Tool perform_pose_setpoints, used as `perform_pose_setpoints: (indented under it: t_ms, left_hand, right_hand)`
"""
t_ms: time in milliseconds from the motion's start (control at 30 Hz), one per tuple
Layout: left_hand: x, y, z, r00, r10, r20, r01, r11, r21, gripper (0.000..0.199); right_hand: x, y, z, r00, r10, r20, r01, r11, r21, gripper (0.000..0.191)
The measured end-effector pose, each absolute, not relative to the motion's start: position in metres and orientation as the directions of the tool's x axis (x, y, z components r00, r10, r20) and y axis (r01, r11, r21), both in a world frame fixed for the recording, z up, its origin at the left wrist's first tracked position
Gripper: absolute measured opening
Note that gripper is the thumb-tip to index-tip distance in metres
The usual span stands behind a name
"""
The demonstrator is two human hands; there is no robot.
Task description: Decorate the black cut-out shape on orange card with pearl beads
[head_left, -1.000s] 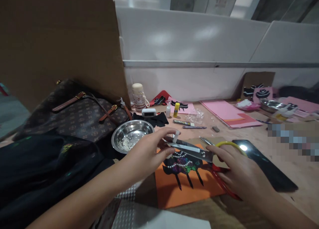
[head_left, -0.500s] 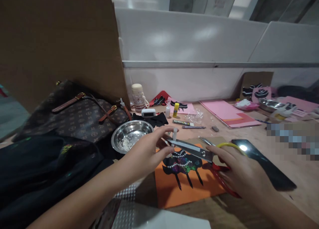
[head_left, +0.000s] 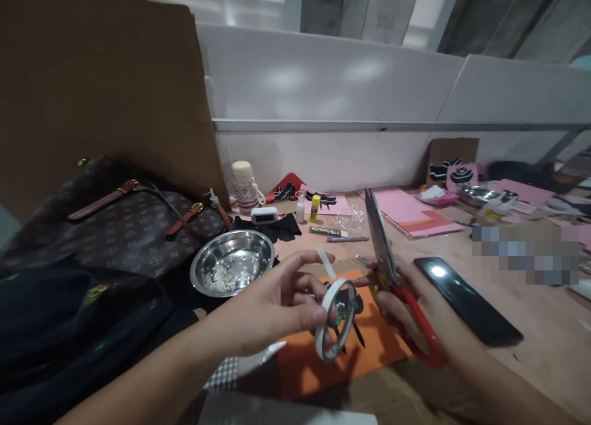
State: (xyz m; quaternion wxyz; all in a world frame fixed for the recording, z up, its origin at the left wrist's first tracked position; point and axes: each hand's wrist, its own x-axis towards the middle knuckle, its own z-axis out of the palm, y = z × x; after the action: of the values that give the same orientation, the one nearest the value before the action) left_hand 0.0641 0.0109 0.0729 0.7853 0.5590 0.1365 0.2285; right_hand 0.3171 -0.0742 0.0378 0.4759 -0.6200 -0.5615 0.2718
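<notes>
My left hand point(head_left: 286, 299) is closed on a narrow roll of white tape point(head_left: 324, 342), held upright over the orange sheet point(head_left: 305, 366). A short strip of tape point(head_left: 327, 264) sticks up near its index fingertip. Red and yellow scissors point(head_left: 382, 237) are in my right hand point(head_left: 415, 308), their blades pointing up. A finger of that hand reaches toward the roll. Beneath the roll, a black cut-out with shiny decoration point(head_left: 357, 305) lies on the orange sheet, partly hidden by the roll and my fingers.
A steel bowl of white beads point(head_left: 233, 234) sits left of centre, beside a brown patterned bag point(head_left: 138, 234). A black phone point(head_left: 466, 299) lies at right. Behind are a glue stick point(head_left: 314, 209), a bottle point(head_left: 244, 191) and pink sheets point(head_left: 397, 206).
The scissors have swung upright, away from the tape strip by my left hand. The tape roll now shows below my left fingers. The view has shifted slightly right.
</notes>
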Motion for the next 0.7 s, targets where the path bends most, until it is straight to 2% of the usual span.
perform_pose_setpoints:
  t_ms: [133, 233, 300, 367, 400, 433, 600, 700]
  left_hand:
    - [0.071, 0.004, 0.061, 0.907, 0.42, 0.009, -0.189, 0.389, 0.902, 0.061]
    - [0.073, 0.004, 0.055, 0.891, 0.454, 0.001, -0.162, 0.316, 0.935, 0.059]
    - [0.073, 0.008, 0.054, 0.822, 0.569, -0.005, -0.128, 0.193, 0.973, 0.057]
    - [0.072, 0.013, 0.055, 0.729, 0.684, 0.006, -0.081, 0.077, 0.994, 0.054]
    - [0.071, 0.016, 0.056, 0.697, 0.717, 0.013, -0.062, 0.041, 0.997, 0.053]
    - [0.07, 0.019, 0.057, 0.681, 0.732, 0.019, -0.05, 0.02, 0.999, 0.051]
    - [0.063, 0.023, 0.068, 0.625, 0.779, 0.048, -0.032, -0.036, 0.999, 0.035]
    - [0.061, 0.019, 0.074, 0.617, 0.784, 0.075, -0.04, -0.064, 0.997, 0.034]
  right_hand:
    - [0.299, -0.089, 0.054, -0.008, 0.997, 0.078, 0.32, 0.076, -0.944, 0.033]
    - [0.297, -0.091, 0.055, -0.12, 0.992, 0.043, 0.297, 0.077, -0.952, 0.027]
    - [0.305, -0.087, 0.048, -0.025, 0.996, 0.084, 0.396, 0.087, -0.914, 0.023]
    - [0.322, -0.078, 0.04, 0.168, 0.958, 0.233, 0.538, 0.109, -0.836, 0.024]
    - [0.332, -0.074, 0.036, 0.25, 0.905, 0.345, 0.606, 0.132, -0.785, 0.026]
    - [0.344, -0.069, 0.034, 0.304, 0.87, 0.388, 0.637, 0.117, -0.762, 0.028]
    - [0.388, -0.049, 0.034, 0.444, 0.795, 0.414, 0.687, -0.005, -0.727, 0.034]
    - [0.382, -0.044, 0.032, 0.443, 0.812, 0.379, 0.627, 0.021, -0.779, 0.036]
